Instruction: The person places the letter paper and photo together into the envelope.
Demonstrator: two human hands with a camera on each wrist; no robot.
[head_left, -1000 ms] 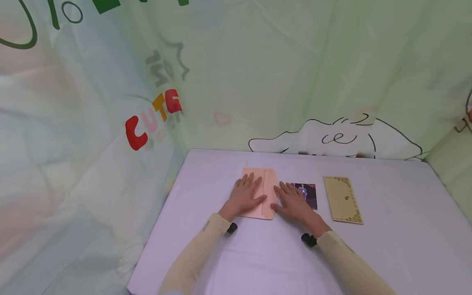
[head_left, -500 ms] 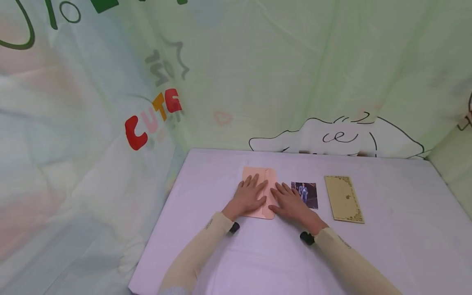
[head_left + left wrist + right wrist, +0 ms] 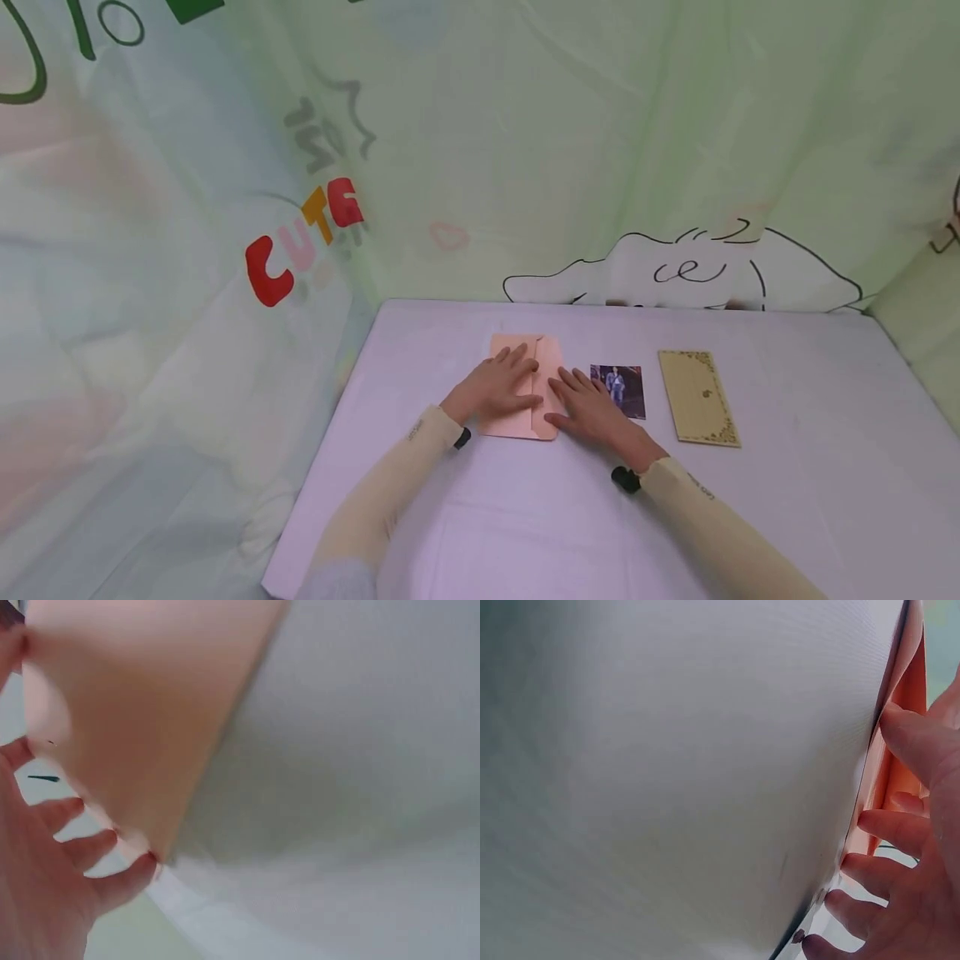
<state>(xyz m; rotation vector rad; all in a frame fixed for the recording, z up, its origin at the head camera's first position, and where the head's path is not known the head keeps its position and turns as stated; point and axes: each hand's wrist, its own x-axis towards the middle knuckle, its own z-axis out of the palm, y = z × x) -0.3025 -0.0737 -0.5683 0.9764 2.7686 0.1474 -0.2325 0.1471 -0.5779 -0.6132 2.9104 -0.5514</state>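
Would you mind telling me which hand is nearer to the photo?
The right. The right hand is at the left side of the photo, hiding its lower-left corner in the head view. The left hand is farther left, on the envelope.

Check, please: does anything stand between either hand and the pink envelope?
Nothing visible does. The left hand lies on the envelope, and the right hand touches its right edge. The photo lies farther right, not between them.
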